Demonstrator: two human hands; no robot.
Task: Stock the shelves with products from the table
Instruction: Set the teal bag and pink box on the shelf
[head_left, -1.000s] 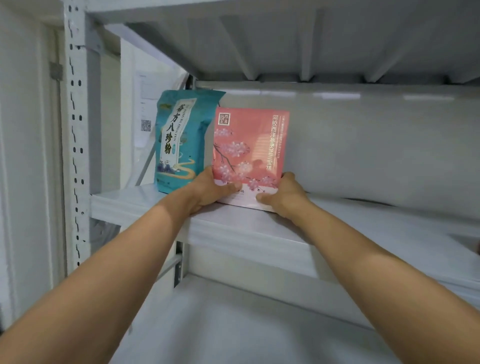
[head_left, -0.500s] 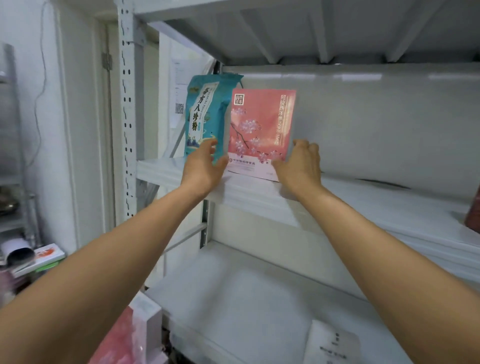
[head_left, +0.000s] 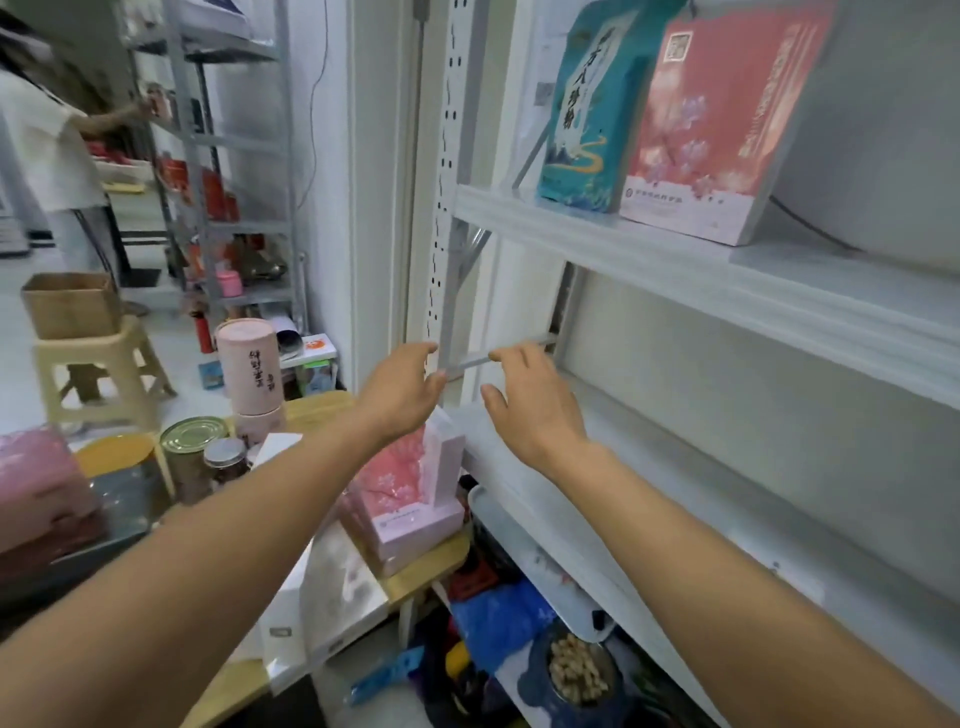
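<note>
**Between loads: both hands empty above the bench**

I read this as the gap between one product and the next. My left hand (head_left: 400, 395) and right hand (head_left: 535, 410) hang in the air side by side, in front of the shelving's perforated upright (head_left: 447, 171). Each grip is apart, with the fingers loosely spread and nothing in them.

On the upper shelf (head_left: 675, 270) a teal pouch (head_left: 587, 119) and a pink carton (head_left: 717, 130) stand upright, touching each other at the left end.

The stock not yet shelved sits on the bench (head_left: 317, 402), below and to my left. A matching pink box (head_left: 410, 499) stands just under my left hand, near the bench's corner. Further left are a tall pink tube (head_left: 247, 358) and a tin can (head_left: 192, 447).

The pink box looks like the natural next pick. I would lower both hands, take it by its two side faces, and lift it straight up so it clears the flat white pack (head_left: 332, 597) lying beside it. Then I would carry it up and stand it just right of the pink carton. It sits close to the bench edge, so I would close the grip firmly before lifting.
</note>
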